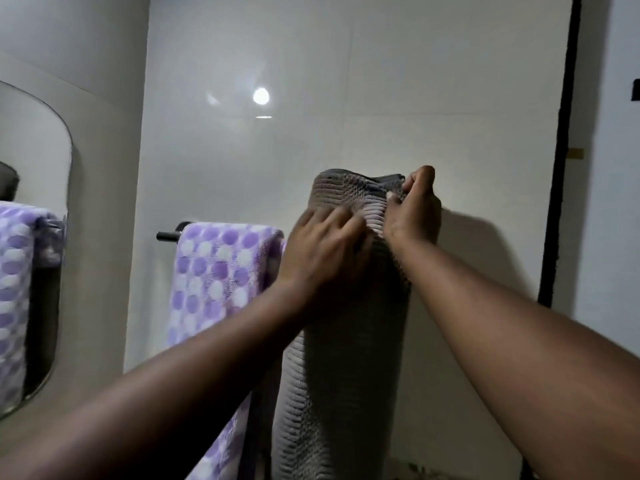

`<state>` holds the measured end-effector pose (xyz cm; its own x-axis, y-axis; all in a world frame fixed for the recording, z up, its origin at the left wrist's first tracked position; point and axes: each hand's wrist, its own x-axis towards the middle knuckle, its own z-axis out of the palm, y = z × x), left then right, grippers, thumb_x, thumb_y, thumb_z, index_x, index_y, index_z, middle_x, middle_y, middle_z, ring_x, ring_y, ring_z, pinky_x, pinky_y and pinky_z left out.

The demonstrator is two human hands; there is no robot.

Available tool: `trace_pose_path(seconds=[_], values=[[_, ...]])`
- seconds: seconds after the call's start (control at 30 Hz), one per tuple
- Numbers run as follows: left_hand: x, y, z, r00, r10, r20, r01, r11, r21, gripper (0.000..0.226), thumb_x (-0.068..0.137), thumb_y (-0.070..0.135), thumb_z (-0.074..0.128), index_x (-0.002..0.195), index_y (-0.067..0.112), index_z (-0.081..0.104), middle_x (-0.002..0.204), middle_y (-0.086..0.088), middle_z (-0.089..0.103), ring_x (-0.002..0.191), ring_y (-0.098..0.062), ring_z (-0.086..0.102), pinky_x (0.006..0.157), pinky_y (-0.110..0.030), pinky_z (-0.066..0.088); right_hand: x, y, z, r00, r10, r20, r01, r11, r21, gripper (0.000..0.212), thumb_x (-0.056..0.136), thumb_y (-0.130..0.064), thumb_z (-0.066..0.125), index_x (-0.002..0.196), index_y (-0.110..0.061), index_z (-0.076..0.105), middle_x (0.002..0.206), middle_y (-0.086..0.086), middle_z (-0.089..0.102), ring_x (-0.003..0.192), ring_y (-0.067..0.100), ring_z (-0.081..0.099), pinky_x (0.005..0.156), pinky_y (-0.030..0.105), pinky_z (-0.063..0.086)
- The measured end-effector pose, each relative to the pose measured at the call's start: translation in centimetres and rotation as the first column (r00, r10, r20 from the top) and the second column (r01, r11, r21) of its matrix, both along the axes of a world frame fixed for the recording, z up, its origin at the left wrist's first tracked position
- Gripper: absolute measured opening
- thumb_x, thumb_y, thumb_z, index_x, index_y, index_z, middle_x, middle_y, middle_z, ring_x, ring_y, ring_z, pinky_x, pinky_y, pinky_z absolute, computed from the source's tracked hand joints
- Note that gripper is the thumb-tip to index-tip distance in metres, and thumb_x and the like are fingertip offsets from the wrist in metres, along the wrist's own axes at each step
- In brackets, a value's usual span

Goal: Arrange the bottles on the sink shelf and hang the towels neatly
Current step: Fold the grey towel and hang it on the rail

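Note:
A grey ribbed towel (343, 358) hangs in a long fold against the white wall, its top raised above the black towel bar (168, 235). My right hand (414, 206) pinches the towel's top right corner. My left hand (322, 251) lies flat on the towel's upper left side with its fingers spread and blurred. A purple and white dotted towel (214, 289) hangs over the bar just left of the grey one. No bottles or sink shelf are in view.
A rounded mirror (34, 220) on the left wall reflects the dotted towel. A black door frame (561, 168) runs down the right side. Glossy white wall tiles (311, 81) fill the background.

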<state>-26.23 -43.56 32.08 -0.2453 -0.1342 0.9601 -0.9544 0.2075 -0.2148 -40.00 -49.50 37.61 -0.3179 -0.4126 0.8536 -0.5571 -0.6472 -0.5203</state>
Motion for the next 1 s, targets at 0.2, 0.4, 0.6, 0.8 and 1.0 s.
trace_pose_path(seconds=[0.2, 0.4, 0.6, 0.8, 1.0], values=[[1.2, -1.6, -1.2, 0.994, -0.008, -0.108, 0.033, 0.971, 0.238, 0.044, 0.100, 0.049, 0.032, 0.095, 0.025, 0.068, 0.100, 0.002, 0.075, 0.099, -0.026, 0.065, 0.099, -0.041, 0.042, 0.6, -0.2, -0.4, 0.865, -0.422, -0.272, 0.365, 0.900, -0.237, 0.019, 0.080, -0.004, 0.054, 0.089, -0.020, 0.056, 0.106, 0.008, 0.054, 0.098, 0.033, 0.049, 0.068, 0.038, 0.035], [1.4, -2.3, 1.0, 0.991, 0.011, -0.130, 0.044, 0.911, 0.410, 0.042, 0.091, 0.042, 0.029, 0.079, 0.023, 0.064, 0.091, -0.005, 0.074, 0.092, -0.029, 0.063, 0.085, -0.040, 0.039, 0.2, 2.0, -2.4, 0.624, -0.182, -0.760, 0.221, 0.974, -0.052, 0.034, 0.094, -0.040, 0.039, 0.103, -0.026, 0.068, 0.100, 0.005, 0.072, 0.093, 0.035, 0.065, 0.075, 0.039, 0.051], [2.0, -4.2, 3.8, 0.988, 0.089, -0.125, 0.019, 0.739, 0.674, 0.041, 0.104, 0.040, 0.028, 0.086, 0.016, 0.056, 0.131, -0.018, 0.066, 0.112, -0.035, 0.059, 0.088, -0.039, 0.042, 0.2, 2.8, -0.7, 0.650, 0.212, -0.730, 0.215, 0.870, 0.444, 0.047, 0.105, -0.045, 0.023, 0.103, -0.021, 0.063, 0.125, 0.011, 0.065, 0.109, 0.030, 0.058, 0.098, 0.046, 0.047], [2.0, -4.2, 4.0, 0.988, 0.136, -0.074, -0.040, 0.687, 0.725, 0.054, 0.105, 0.041, 0.019, 0.134, 0.020, 0.060, 0.148, -0.015, 0.056, 0.130, -0.035, 0.054, 0.105, -0.044, 0.043, 1.2, 3.4, 1.0, 0.798, 0.521, -0.302, 0.021, 0.478, 0.878, 0.085, 0.090, -0.082, 0.020, 0.160, -0.035, 0.019, 0.171, 0.006, 0.008, 0.155, 0.031, 0.014, 0.109, 0.048, 0.028], [1.7, -4.3, 3.6, 0.985, 0.152, -0.079, -0.053, 0.713, 0.699, 0.059, 0.106, 0.046, 0.021, 0.126, 0.014, 0.065, 0.140, -0.018, 0.061, 0.123, -0.035, 0.058, 0.094, -0.041, 0.041, 0.6, 2.8, 1.6, 0.719, 0.512, -0.470, 0.128, 0.568, 0.813, 0.049, 0.107, -0.048, 0.036, 0.134, -0.014, 0.059, 0.134, 0.010, 0.061, 0.107, 0.026, 0.061, 0.061, 0.030, 0.039]])
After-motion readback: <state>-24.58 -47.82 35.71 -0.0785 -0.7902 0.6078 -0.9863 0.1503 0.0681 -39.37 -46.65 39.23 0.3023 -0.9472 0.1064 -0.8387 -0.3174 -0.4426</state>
